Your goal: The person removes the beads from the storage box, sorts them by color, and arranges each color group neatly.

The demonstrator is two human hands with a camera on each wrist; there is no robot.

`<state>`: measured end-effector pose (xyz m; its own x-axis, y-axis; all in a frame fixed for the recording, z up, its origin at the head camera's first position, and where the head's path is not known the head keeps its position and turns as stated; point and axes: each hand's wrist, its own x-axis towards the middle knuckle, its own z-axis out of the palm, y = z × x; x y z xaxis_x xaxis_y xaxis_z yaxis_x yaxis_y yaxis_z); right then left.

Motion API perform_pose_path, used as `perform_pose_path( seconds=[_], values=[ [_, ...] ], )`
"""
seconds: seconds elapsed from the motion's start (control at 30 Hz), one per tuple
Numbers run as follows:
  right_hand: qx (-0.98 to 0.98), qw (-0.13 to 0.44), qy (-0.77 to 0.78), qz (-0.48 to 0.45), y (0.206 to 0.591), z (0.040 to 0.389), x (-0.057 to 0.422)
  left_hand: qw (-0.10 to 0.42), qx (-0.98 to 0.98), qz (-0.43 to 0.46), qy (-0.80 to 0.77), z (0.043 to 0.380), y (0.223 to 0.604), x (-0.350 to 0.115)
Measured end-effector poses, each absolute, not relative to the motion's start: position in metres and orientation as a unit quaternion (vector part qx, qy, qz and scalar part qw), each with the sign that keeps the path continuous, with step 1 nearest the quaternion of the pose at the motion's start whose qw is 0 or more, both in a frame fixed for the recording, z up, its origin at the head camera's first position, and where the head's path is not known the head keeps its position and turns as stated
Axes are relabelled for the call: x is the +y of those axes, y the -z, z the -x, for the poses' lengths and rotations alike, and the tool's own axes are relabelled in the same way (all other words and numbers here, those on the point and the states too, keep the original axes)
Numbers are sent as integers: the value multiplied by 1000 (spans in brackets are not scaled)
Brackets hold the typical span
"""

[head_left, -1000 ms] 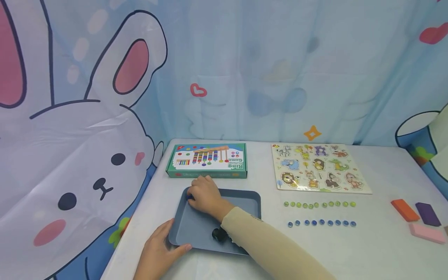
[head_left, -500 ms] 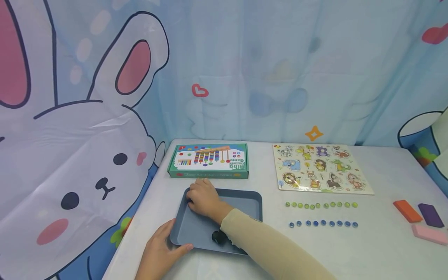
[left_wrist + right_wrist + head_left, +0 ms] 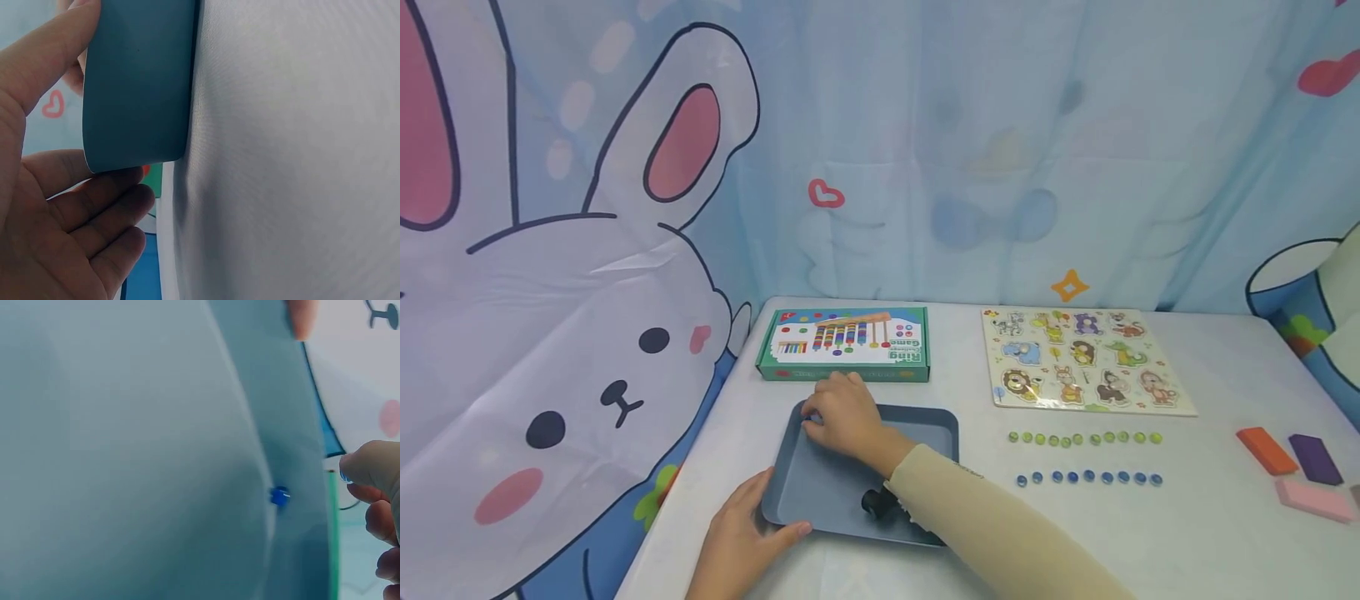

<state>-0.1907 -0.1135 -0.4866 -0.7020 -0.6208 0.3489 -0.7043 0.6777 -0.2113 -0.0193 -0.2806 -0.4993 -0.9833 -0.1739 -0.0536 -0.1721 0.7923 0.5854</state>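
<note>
A grey-blue tray lies on the table, and my left hand grips its near left corner. In the left wrist view, the thumb is at the tray's rim and the fingers are against its outer side. My right hand is over the tray's far left corner. Its thumb and forefinger pinch a small shiny glass bead, mostly hidden by the fingertips. A blue glass bead lies inside the tray, near the foot of its wall.
A green ring game box stands behind the tray. Right of it lies an animal puzzle board. Before the board run a row of green beads and a row of blue beads. Orange, purple and pink blocks lie far right.
My right hand has risen slightly from the tray's corner and shifted a little right, its fingertips now pinching a bead. The left hand stays at the tray's corner.
</note>
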Motion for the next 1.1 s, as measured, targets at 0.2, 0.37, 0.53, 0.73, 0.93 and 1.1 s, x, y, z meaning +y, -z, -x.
perform_pose_path(
  seconds=[0.2,0.37,0.53,0.73,0.93,1.1],
  values=[
    [-898,151,-200,-361,472,189,-91,-2,-948,-95,305,19,499,-281],
    [-897,165,-213,-349,460,189,-66,-12,-950,-102,295,18,499,-281],
    [-901,190,-211,-328,453,190,-34,-13,-951,-102,292,19,499,-281],
    [-903,211,-223,-300,447,191,10,-19,-951,-100,293,19,496,-280],
    [-904,228,-241,-270,441,189,51,-26,-951,-94,292,19,495,-280],
    [-902,251,-249,-248,442,187,82,-38,-949,-106,296,19,496,-281]
  ],
)
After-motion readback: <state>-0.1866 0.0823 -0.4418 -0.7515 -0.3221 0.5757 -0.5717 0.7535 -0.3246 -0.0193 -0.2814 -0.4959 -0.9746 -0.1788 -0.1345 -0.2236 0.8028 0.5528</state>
